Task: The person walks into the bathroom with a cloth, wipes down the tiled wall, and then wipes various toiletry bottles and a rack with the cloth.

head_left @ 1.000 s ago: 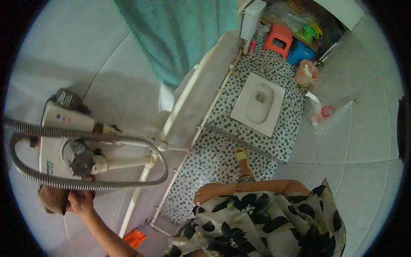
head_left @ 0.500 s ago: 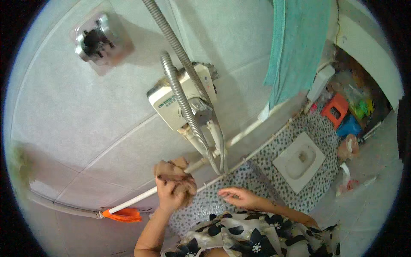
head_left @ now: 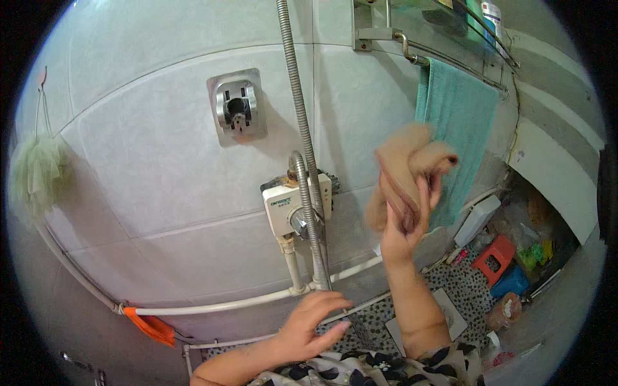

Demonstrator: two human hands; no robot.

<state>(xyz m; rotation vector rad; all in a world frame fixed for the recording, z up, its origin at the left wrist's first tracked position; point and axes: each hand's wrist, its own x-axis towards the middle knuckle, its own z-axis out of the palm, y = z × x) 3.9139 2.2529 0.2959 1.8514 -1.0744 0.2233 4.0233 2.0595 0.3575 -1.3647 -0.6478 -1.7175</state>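
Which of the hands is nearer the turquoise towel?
Right. The right hand, holding a brown cloth, is raised beside the lower left edge of the turquoise towel in view; the left hand is lower and farther left.

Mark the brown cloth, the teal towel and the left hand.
Brown cloth point(head_left: 400, 171): head view, on the bunched fabric above the gripping fingers.
Teal towel point(head_left: 462, 119): head view, on the hanging front, below the rail.
Left hand point(head_left: 305, 326): head view, on the back of the hand.
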